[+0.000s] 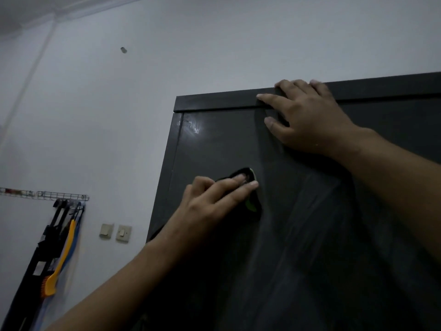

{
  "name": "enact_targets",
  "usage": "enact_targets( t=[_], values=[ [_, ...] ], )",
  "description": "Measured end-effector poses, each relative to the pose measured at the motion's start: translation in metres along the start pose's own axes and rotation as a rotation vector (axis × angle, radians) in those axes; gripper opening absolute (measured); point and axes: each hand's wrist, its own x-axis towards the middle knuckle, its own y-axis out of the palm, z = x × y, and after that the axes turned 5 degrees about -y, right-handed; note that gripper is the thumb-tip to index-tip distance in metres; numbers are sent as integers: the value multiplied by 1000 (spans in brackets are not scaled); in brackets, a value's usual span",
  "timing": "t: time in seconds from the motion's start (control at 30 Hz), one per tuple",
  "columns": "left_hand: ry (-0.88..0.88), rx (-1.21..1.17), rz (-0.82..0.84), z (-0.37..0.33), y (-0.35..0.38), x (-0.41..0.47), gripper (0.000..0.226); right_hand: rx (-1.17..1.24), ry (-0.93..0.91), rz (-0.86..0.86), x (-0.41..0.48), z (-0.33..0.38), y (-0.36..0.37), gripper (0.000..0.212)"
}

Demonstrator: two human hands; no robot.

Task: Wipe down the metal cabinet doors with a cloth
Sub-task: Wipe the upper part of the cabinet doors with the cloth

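The dark metal cabinet door (238,144) is being wiped, and the cloth (251,206) is found on its upper left part, a little below the top rail (214,101) of the cabinet. The cloth is dark with a green edge and is mostly covered by the left hand (210,204), whose nearly straight fingers press it flat on the door; it is pressed, not gripped, probably so that it can slide over the metal. The right hand (310,120) is laid with spread fingers on the top rail, to the right of the cloth and higher, with the thumb on the door itself. It holds nothing; it is judged to steady the body or the cabinet. Whether its fingertips hook over the upper edge cannot be told.

A shiny patch is seen near the upper left corner of the door.

To the left of the cabinet, two wall switches (115,231) and an orange brush (59,259) under a wire rack (62,195) are seen. No brand, label or writing can be read anywhere.
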Motion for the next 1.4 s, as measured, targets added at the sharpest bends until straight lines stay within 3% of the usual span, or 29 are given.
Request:
enact_targets(
  t=[0.23,0.37,0.5,0.73,0.9,1.0,1.1,1.27,1.4],
  values=[
    [-376,-120,-144,2,11,79,64,-43,176,-39,-22,-38,-12,75],
    [-267,-162,-146,-39,28,92,66,-38,295,-79,-44,-68,-22,70],
    [-197,-212,-154,-64,41,94,58,-50,262,-115,-61,-84,-22,69],
    [83,-231,139,-87,32,72,66,-50,227,-27,-59,-89,-36,79],
    [-170,-256,-125,-60,37,121,49,-85,181,19,-63,-93,-39,78],
    [-263,-243,-144,-70,46,153,53,-17,141,1,-65,-103,-41,61],
    [-149,-218,-137,-98,51,161,50,72,111,-26,-70,-114,-46,59],
    [122,-245,70,-130,51,125,53,19,196,-77,-88,-134,-50,62],
    [245,-298,53,-120,55,114,60,-28,256,-52,-93,-137,-53,65]
  ],
)
